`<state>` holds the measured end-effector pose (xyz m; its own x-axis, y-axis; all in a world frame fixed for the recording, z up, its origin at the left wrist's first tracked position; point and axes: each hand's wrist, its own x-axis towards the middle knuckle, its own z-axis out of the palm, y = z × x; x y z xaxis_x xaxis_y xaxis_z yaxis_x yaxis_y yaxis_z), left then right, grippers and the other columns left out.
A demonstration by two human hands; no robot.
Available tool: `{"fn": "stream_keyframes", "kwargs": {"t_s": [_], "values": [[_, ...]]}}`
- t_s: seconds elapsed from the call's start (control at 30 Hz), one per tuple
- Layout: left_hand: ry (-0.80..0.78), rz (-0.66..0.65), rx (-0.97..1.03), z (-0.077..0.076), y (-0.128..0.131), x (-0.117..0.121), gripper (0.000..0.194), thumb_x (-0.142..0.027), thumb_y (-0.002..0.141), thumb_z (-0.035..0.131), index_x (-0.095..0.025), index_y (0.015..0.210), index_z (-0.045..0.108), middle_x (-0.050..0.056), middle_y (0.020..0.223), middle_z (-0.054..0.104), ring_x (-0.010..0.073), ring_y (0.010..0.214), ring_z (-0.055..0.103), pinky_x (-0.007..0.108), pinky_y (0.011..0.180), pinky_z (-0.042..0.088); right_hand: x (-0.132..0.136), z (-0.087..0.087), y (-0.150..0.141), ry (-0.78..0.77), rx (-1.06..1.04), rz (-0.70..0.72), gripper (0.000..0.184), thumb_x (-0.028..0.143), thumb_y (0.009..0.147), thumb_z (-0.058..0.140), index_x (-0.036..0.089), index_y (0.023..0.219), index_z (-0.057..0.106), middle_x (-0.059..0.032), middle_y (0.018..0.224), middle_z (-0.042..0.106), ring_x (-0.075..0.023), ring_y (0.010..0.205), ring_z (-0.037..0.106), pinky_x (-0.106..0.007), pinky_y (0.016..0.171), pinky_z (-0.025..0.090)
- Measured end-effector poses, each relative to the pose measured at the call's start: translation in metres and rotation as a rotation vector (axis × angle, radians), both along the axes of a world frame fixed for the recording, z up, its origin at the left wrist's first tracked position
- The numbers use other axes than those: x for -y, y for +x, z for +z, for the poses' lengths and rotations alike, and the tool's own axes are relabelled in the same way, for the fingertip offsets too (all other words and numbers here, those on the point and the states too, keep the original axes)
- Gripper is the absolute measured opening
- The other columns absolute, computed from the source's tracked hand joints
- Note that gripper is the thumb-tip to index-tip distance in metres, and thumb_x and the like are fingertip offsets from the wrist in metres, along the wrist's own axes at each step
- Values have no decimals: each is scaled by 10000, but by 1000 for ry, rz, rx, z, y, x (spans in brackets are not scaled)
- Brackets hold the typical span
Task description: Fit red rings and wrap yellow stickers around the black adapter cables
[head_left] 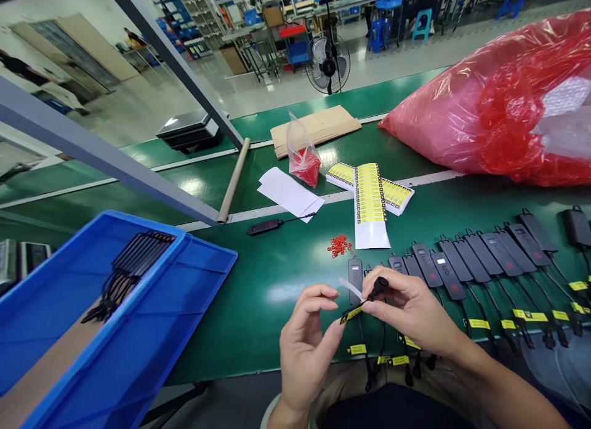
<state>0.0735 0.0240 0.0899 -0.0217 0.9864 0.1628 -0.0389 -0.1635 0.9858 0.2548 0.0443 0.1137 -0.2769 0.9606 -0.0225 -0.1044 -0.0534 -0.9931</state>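
My right hand (409, 306) pinches a black cable just below its round black connector (380, 286). From that cable sticks out a yellow-and-black label (351, 314), and a pale strip (351, 288) rises beside my fingertips. My left hand (310, 336) is open, fingers curved and apart, its thumb tip at the label's free end. Behind the hands lies a black control box (355, 275) with a small screen. More black control boxes (498, 253) stand in a row to the right, their cables bearing yellow labels (535, 317) toward the table's front edge.
A blue bin (207, 256) holding black boxes with cables stands at left. Small red rings (339, 246), yellow label sheets (369, 195), white paper (289, 195) and a bag of red pieces (305, 164) lie ahead. A large red plastic bag (462, 121) fills the far right.
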Motion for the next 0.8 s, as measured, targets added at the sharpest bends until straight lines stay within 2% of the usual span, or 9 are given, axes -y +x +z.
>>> {"fn": "stream_keyframes", "kwargs": {"t_s": [0.13,0.37,0.47,0.57,0.8], "values": [[25,-39,-90,9,-10,-5,46,-169,804,686,-206,779,674,80,1004,579,219,964,551,313,843,472,1,0,0,51,52,-17,81,264,836,691,221,792,638,-18,824,615,-170,804,586,-277,726,496],[81,-85,-178,11,-15,-5,70,-174,783,681,-217,834,658,89,1058,554,249,1004,524,366,890,440,-2,1,-2,13,38,-11,77,259,837,690,223,791,639,-10,811,622,-157,760,621,-259,691,518],[63,-59,-195,12,-15,-5,41,-178,811,669,-210,790,653,88,1035,554,240,988,529,356,881,444,-2,1,-3,-19,30,-2,82,252,825,706,225,796,635,0,792,618,-151,736,628,-251,679,523],[45,-45,-226,15,-16,-6,94,-177,841,648,-197,750,655,90,1011,553,233,977,538,342,868,452,-2,2,-4,-33,42,3,100,247,817,714,221,778,625,5,758,619,-151,716,629,-251,665,523],[98,-90,-293,20,-21,-13,95,-143,864,625,-198,791,651,87,1045,539,219,1024,523,312,878,445,-2,1,-6,-43,75,-13,107,258,813,709,202,773,628,8,739,620,-133,688,615,-233,639,513]]}}
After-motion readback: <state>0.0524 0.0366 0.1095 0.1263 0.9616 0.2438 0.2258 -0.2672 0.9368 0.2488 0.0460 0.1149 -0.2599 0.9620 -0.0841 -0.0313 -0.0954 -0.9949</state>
